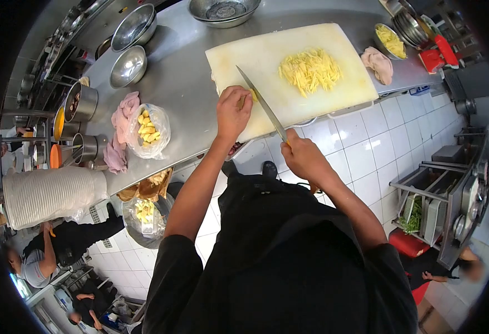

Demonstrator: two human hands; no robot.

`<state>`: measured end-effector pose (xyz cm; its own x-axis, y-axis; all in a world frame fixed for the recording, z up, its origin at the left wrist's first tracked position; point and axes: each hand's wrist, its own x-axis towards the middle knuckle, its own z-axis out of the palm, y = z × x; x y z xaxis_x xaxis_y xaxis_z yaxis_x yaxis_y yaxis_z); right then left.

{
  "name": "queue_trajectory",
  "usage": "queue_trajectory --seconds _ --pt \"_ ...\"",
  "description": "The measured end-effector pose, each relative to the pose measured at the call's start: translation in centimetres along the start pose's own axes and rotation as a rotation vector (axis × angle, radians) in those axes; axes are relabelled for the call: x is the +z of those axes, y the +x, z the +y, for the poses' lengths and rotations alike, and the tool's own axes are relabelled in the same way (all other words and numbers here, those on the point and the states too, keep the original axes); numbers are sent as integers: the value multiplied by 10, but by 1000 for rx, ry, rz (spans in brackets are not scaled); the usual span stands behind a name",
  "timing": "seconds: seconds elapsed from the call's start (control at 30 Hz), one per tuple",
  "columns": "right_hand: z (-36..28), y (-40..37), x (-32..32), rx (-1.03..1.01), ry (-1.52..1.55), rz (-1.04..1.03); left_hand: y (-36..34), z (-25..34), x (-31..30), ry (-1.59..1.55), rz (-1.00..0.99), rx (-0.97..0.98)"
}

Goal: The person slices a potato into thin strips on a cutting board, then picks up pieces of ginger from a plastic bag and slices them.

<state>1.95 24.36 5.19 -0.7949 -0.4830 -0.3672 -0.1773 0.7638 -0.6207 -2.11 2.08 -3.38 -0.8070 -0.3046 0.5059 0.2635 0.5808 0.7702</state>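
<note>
On the steel counter lies a white cutting board (244,55) with a heap of pale yellow strips (311,71) on it. My right hand (305,158) is wrapped round the yellow handle of a long knife (266,108), whose blade slants up and left over the board. Beside the blade, near the board's left edge, my left hand (234,114) has its fingers bent together on a small yellow piece (254,95), mostly hidden. A clear plastic bag (163,129) holding yellow chunks (148,129) sits left of the board, next to pinkish cloths (123,119).
Metal bowls (128,67) stand at the back left, pots (82,103) farther left. A bowl of yellow pieces (390,42) and a cloth (378,64) are right of the board. Stacked trays (55,192) are at left. Other people (47,253) are at the lower left and lower right.
</note>
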Motion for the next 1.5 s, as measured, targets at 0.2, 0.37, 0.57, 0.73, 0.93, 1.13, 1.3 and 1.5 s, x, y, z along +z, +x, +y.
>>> queue_trajectory --seconds 0.2,0.37,0.57,0.73,0.93,1.13,1.3,1.5 --pt "-16 -10 -11 8 35 34 0 1 1 -9 24 -9" --pt "-15 -9 -11 -35 33 42 -2 -4 4 -27 28 -31" --pt "-17 -7 -7 -4 2 33 -2 -5 0 16 -1 5" --pt "-7 -2 3 -13 -36 20 -1 -2 -1 25 -5 9" --pt "-4 -1 3 -5 20 43 -2 -6 2 5 -13 -39" --pt "-13 -8 -5 -44 28 68 -1 -3 0 31 -5 17" --pt "-11 -6 -4 -66 17 63 -2 -2 -1 5 -5 0" --pt "-14 -4 -3 -30 -18 37 0 2 -1 14 -3 -9"
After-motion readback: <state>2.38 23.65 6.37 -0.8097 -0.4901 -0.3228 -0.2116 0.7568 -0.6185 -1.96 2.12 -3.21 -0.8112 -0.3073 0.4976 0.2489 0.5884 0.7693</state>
